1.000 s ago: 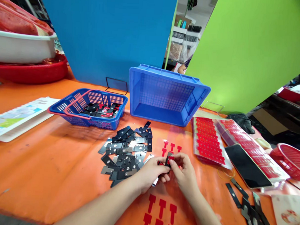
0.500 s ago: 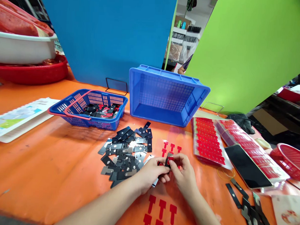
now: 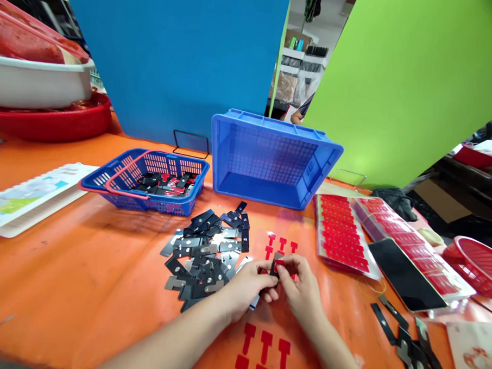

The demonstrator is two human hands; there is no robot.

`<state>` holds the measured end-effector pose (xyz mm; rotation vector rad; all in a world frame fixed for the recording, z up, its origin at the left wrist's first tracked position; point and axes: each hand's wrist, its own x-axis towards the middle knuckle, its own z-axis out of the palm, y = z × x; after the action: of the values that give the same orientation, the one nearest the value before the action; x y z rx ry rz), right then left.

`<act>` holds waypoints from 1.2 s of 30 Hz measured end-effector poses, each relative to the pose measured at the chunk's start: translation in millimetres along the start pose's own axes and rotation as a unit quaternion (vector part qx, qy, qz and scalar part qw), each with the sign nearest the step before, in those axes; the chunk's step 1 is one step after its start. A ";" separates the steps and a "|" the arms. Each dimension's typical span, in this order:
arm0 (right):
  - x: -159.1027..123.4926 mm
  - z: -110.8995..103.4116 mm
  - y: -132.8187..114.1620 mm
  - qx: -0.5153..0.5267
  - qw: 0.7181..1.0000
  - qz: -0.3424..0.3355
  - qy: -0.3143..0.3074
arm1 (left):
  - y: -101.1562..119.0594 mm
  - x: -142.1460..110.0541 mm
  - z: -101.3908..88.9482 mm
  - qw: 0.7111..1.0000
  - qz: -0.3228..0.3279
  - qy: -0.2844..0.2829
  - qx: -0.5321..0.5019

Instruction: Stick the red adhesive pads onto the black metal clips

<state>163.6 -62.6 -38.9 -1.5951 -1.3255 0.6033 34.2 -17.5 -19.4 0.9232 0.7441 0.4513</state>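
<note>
1. Both the left hand (image 3: 245, 288) and right hand (image 3: 302, 287) are close together above the orange table (image 3: 83, 270).
2. The left clamps a flat black rectangular plate (image 3: 276, 257); the right pinches a small flat red piece (image 3: 278, 262) against it.
3. Loose black metal plates (image 3: 202, 264) lie piled beside.

The orange table (image 3: 83, 264) carries a blue basket (image 3: 180, 206), a tipped-up blue crate (image 3: 256, 193), a heap of dark metal pieces (image 3: 206, 259), red T-shaped pieces (image 3: 265, 343), red sheets (image 3: 342, 232) and, near them, a black phone (image 3: 405, 276).
</note>
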 end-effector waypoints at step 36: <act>-1.9 0.9 -8.7 0.003 0.999 -0.040 0.002 | -8.9 5.1 -0.7 0.996 0.012 0.056 0.070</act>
<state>158.1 -64.3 -32.0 -1.5299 -1.3762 0.5547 37.4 -18.6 -29.1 1.0442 0.8751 0.4792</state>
